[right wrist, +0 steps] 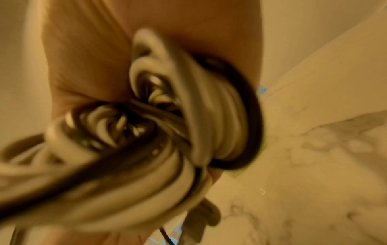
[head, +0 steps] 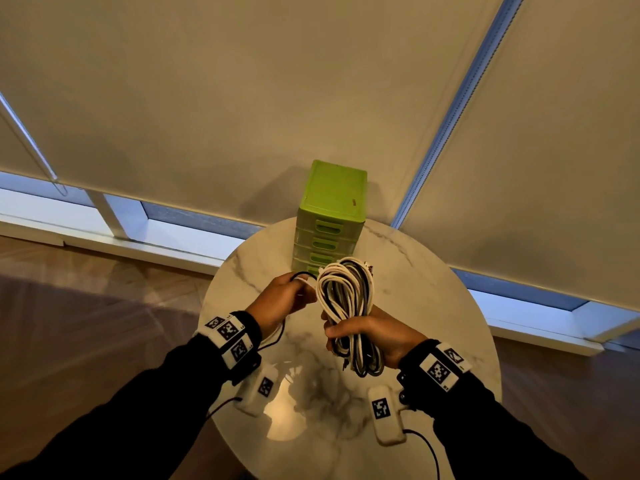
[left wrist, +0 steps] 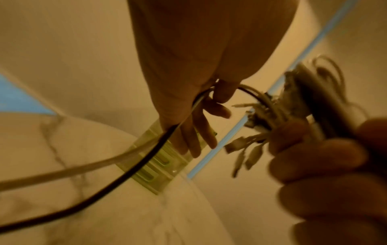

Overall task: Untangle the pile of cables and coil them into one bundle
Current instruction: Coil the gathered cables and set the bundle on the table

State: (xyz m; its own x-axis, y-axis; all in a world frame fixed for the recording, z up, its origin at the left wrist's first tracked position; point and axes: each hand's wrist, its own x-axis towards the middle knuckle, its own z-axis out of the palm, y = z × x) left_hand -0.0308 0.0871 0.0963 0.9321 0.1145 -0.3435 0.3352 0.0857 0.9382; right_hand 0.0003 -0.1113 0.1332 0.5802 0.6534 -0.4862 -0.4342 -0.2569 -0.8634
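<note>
Head view: the right hand [head: 374, 336] has its grip curled tight around one bundle of cables [head: 346, 299], white, grey and black loops held upright above the round marble bench [head: 433, 306]. The left hand [head: 280, 303] pinches two loose strands, one white cable [left wrist: 62, 170] and one black cable [left wrist: 117, 182]. One green drawer unit [head: 332, 209] stands behind.
</note>
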